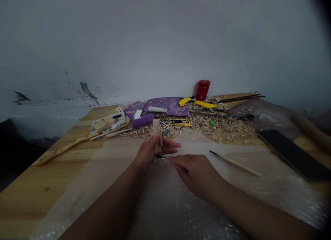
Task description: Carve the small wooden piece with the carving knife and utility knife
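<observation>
The left grip [146, 152], fingers partly extended, holds a wooden block [156, 126] upright; the right grip [195, 169] pinches a carving tool [162, 158] at its lower end. Below both, clear plastic [165, 205] covers a wooden worktop [28, 195]; beyond, shavings [230, 128] and a dark-scuffed wall [155, 43].

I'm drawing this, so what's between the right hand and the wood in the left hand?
A thin tool: the right hand holds it, pointing toward the wood, in the head view.
</observation>
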`<control>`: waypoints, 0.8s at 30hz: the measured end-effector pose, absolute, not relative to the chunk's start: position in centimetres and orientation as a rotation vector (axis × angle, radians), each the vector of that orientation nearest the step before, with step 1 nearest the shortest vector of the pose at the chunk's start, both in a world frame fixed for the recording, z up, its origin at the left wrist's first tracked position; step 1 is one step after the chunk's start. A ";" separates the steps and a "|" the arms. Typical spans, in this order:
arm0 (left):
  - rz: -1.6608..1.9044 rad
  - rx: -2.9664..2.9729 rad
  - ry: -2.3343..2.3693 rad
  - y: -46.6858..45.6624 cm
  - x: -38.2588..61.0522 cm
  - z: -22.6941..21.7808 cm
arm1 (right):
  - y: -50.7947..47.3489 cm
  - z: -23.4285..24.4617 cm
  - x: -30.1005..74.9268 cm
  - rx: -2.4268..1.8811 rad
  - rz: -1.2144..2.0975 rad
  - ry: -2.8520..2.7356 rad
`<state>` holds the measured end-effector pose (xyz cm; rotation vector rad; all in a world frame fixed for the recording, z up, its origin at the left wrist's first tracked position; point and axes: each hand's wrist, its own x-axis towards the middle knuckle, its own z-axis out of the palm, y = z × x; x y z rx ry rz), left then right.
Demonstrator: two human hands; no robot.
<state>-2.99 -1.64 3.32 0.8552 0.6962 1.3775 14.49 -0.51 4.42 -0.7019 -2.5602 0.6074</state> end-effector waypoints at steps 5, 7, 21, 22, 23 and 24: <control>1.441 0.779 0.634 -1.4 -2.9 3.3 | -0.7 3.5 14.2 -0.726 0.562 -2.526; 1.468 0.758 0.621 -1.4 -2.9 3.5 | -0.8 3.2 14.0 -0.731 0.511 -2.522; 1.718 0.624 0.694 -1.2 -2.9 4.6 | -1.6 1.7 12.6 -0.726 0.384 -2.434; 1.714 0.655 0.686 -1.3 -3.0 4.7 | -1.6 1.9 12.5 -0.705 0.500 -2.382; 1.699 0.686 0.677 -1.3 -3.2 4.7 | -1.5 2.0 12.5 -0.687 0.625 -2.320; 1.679 0.713 0.666 -1.4 -3.4 4.8 | -1.3 2.2 12.5 -0.677 0.747 -2.260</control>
